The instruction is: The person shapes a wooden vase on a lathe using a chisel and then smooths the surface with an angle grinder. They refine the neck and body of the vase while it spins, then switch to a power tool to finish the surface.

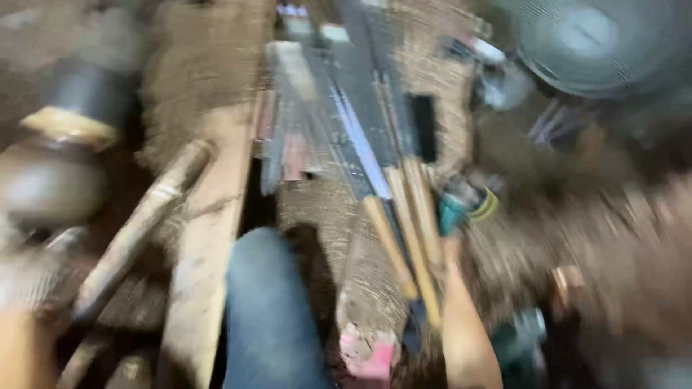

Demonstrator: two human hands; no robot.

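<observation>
Beside the wooden-handled saws (404, 216) lying on sawdust, the right hand (453, 245) reaches toward a teal tool (461, 205); blur hides its grip. Nothing looks lifted yet. No left hand shows.

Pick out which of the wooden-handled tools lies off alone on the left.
The thick handle lying diagonally left of the plank. The other wooden handles lie bunched together right of the blue-trousered knee.

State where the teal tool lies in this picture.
In the head view, the teal tool lies right of centre, beside the wooden-handled blades.
</observation>
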